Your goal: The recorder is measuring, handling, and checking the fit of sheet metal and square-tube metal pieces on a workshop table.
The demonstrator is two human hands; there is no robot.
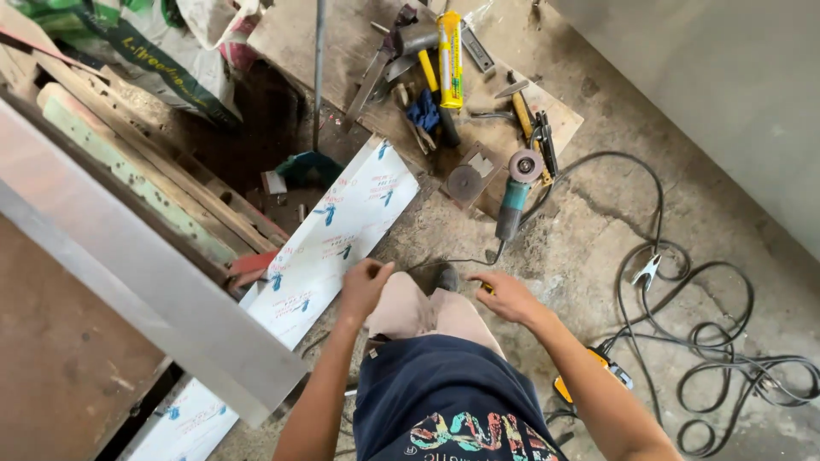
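Observation:
I look straight down at my own legs and the concrete floor. My left hand (363,286) is curled loosely above my knee, close to the edge of a long white film-covered metal sheet (337,235) lying on the floor; nothing is visibly in it. My right hand (510,296) reaches out over the floor, palm down with fingers together, and a small yellow object (486,288) peeks out beside it. Whether it holds that object is unclear. A teal angle grinder (515,192) lies just beyond both hands, its cord running toward my feet.
A wooden board (342,47) holds a sealant tube (450,60), a hammer (418,43), a blue rag and pliers. Black cables (726,341) coil on the floor at right. A long metal bar (128,265) crosses the left foreground above timber planks (154,171).

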